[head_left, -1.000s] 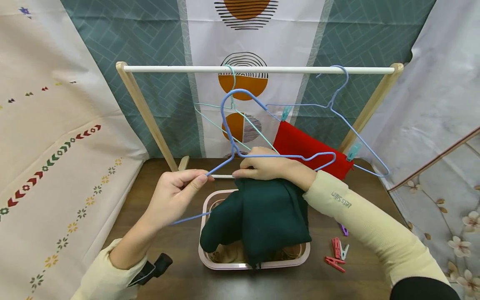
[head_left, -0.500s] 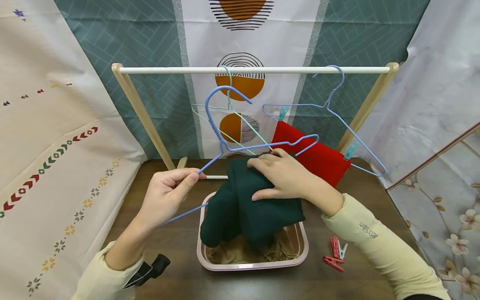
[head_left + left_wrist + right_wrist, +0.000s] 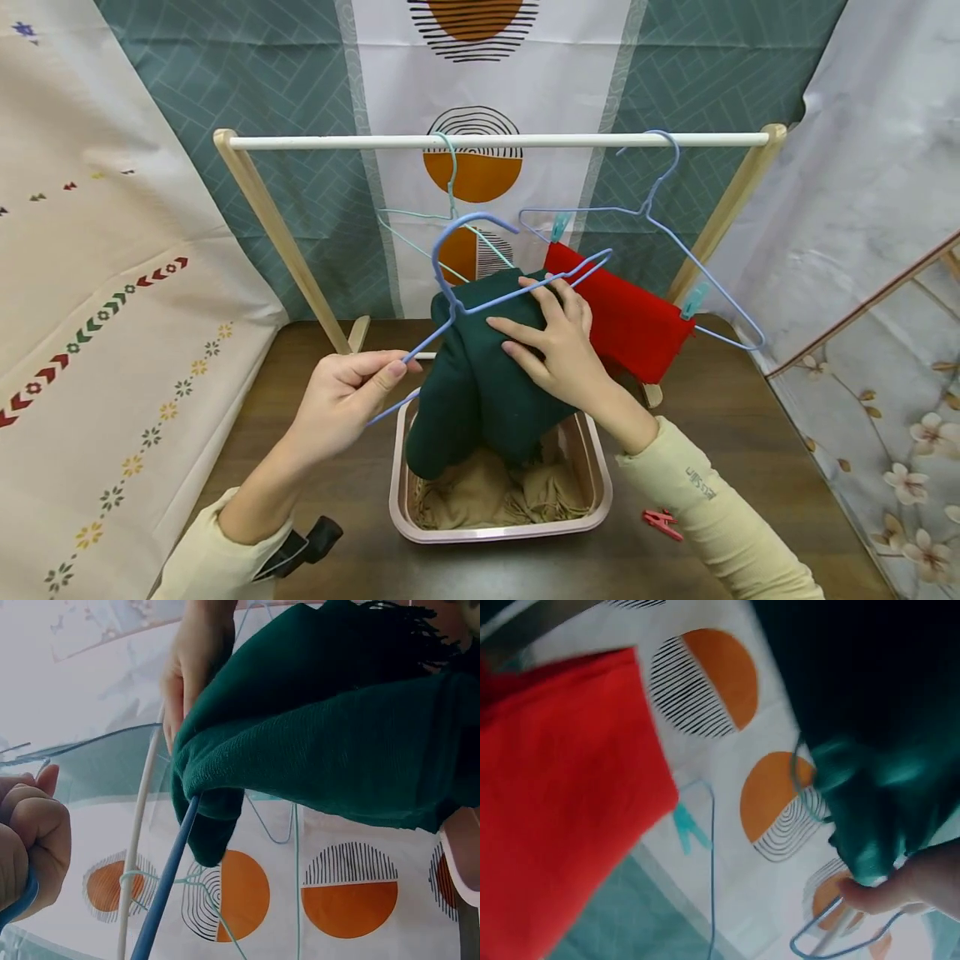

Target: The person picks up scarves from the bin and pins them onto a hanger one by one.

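Observation:
My left hand (image 3: 341,408) pinches one arm of a blue wire hanger (image 3: 455,308) between thumb and fingers, hook upward. A dark green scarf (image 3: 480,392) drapes over the hanger's lower bar; its fringe shows in the left wrist view. My right hand (image 3: 558,350) rests on the scarf's right part, fingers spread, fingertips by the hanger's other arm. In the right wrist view the thumb (image 3: 885,892) touches the scarf's bunched end. Below is a pink basin (image 3: 502,535) holding beige fringed cloth (image 3: 480,496).
A rack with a white rod (image 3: 337,142) stands behind. On it hang a mint hanger (image 3: 452,175) and another blue hanger (image 3: 660,179) with red cloth (image 3: 630,317) held by teal clothespins (image 3: 693,301). A red clothespin (image 3: 662,525) lies on the table.
My right hand has left the scarf's top edge and now lies spread over its right part. The scarf's lower edge has risen, baring more of the basin. My left hand keeps its pinch.

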The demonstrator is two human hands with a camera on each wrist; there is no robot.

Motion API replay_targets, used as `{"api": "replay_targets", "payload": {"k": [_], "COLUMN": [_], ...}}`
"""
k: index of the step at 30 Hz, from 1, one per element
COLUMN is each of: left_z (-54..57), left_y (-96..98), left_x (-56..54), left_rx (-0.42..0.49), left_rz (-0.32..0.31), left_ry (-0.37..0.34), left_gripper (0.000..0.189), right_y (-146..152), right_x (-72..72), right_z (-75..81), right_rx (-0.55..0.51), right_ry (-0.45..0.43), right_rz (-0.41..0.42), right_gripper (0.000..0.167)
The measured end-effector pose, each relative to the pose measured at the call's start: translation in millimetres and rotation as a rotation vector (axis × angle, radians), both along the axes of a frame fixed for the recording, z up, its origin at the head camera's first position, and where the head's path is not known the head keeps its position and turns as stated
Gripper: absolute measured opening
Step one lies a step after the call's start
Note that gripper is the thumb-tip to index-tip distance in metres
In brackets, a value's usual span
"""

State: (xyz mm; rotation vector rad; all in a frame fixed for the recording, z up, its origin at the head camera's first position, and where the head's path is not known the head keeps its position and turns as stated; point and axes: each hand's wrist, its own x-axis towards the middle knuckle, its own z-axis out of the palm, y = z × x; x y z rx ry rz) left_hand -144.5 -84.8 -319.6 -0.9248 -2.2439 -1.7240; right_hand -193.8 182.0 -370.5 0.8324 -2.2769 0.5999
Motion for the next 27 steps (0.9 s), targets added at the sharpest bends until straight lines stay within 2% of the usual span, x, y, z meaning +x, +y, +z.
{"api": "replay_targets", "payload": {"k": [4, 7, 10, 12, 15, 18, 21, 25, 27], "left_z": [-2.9, -2.1, 2.8, 7.5, 10.9, 8.6, 5.0, 2.4, 0.7], "left_y": [-3.0, -4.3, -2.9, -0.4, 3.1, 2.6, -1.8, -7.3, -8.4], "left_x": [2.0, 2.0, 0.6, -0.6, -1.7, -3.0, -4.1, -3.7, -2.7], "left_rx": [0.073, 0.199, 0.303, 0.311, 0.268, 0.247, 0.244, 0.206, 0.199], "left_rz": [-0.05, -0.159, -0.262, -0.276, -0.229, -0.154, -0.078, -0.01, 0.0], "left_ry": [-0.03, -0.089, -0.127, -0.14, -0.164, -0.167, -0.138, -0.121, -0.133], "left_gripper": [0.018, 0.026, 0.028, 0.026, 0.023, 0.023, 0.023, 0.02, 0.021], "right_y": [-5, -10, -20, -26, -28, -21, -14, -10, -9], "right_x": [4.9, 3.4, -3.8, -9.0, -11.3, -6.3, 0.5, 6.7, 11.0], "right_z": [-3.5, -7.3, -11.4, -15.4, -26.2, -39.4, -49.6, -58.9, -63.8], "right_rx": [-0.191, -0.297, -0.367, -0.39, -0.39, -0.349, -0.324, -0.322, -0.311], "right_ry": [-0.065, -0.045, 0.018, 0.049, 0.067, 0.067, 0.054, -0.034, -0.126], "right_rz": [-0.106, -0.146, -0.103, -0.057, -0.01, 0.051, 0.117, 0.177, 0.217], "right_gripper": [0.055, 0.062, 0.047, 0.031, 0.012, 0.01, 0.008, 0.007, 0.009]}}
